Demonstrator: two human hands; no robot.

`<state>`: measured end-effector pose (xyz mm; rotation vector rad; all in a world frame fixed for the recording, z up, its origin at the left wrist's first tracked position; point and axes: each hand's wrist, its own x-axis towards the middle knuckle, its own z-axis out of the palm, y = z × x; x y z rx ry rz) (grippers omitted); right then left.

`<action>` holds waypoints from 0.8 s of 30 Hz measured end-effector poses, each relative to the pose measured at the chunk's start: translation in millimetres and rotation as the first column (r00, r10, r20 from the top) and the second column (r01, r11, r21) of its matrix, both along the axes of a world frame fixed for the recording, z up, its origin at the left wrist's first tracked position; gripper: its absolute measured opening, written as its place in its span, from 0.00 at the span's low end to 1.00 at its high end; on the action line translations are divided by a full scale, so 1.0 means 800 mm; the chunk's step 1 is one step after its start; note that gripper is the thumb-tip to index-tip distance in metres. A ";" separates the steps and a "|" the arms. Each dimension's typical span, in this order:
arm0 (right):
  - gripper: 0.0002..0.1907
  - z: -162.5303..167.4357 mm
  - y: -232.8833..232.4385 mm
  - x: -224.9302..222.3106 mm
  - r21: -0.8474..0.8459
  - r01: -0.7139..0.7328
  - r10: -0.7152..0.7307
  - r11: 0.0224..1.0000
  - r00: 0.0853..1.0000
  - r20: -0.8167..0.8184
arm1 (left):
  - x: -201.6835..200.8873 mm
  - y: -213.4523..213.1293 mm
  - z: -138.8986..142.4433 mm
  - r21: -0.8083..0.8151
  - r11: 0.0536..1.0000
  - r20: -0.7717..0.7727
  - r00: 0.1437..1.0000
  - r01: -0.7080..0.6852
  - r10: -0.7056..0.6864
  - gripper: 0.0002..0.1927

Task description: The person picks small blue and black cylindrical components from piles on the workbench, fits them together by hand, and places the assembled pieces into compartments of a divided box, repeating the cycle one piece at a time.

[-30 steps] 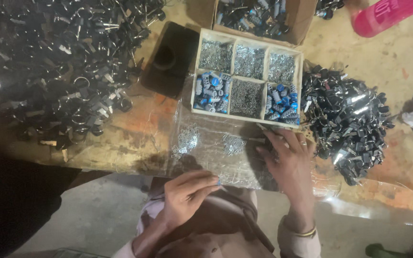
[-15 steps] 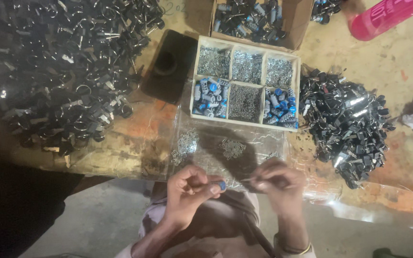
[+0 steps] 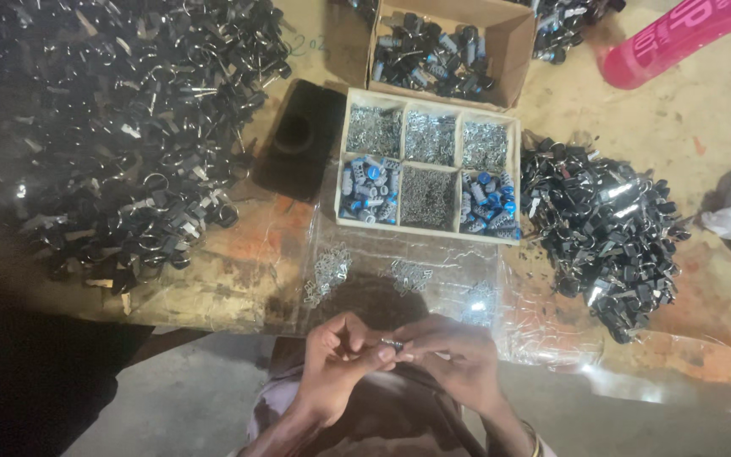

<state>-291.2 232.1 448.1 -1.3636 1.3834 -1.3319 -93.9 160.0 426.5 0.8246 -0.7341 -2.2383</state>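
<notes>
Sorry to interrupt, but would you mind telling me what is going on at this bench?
A person is working with both hands at the bench edge. The left hand and right hand meet over a small dark metal part, pinched between the fingertips. Ahead lies a clear plastic sheet with scattered small silver pieces, then a six-compartment sorting tray of silver and blue parts. Piles of black components flank it.

This is a small assembly workshop, set up for handwork with tiny parts. A worn, stained wooden bench (image 3: 213, 279) carries big heaps of black metal parts (image 3: 120, 127), another heap (image 3: 611, 228) to the right, a divided tray (image 3: 430, 173) sorting silvery bits and blue pieces, and a cardboard box (image 3: 446, 46) of more components.
</notes>
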 end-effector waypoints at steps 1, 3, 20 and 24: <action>0.09 0.008 0.003 -0.001 -0.015 -0.011 0.010 1.000 0.999 -0.031 | 0.002 0.001 0.008 0.022 1.000 0.007 1.000 -0.002 0.002 0.20; 0.10 0.027 0.011 -0.007 -0.051 0.030 -0.036 0.998 0.992 -0.117 | 0.006 0.003 0.024 0.060 0.998 0.038 0.999 -0.006 0.004 0.22; 0.14 0.187 0.100 -0.045 0.088 0.143 -0.129 0.986 0.981 -0.141 | -0.009 0.074 0.175 0.092 0.995 0.102 0.995 -0.030 0.020 0.24; 0.11 0.226 0.119 -0.047 -0.057 0.023 -0.037 0.998 0.968 -0.249 | -0.018 0.099 0.204 0.114 0.994 0.118 0.993 -0.005 -0.009 0.24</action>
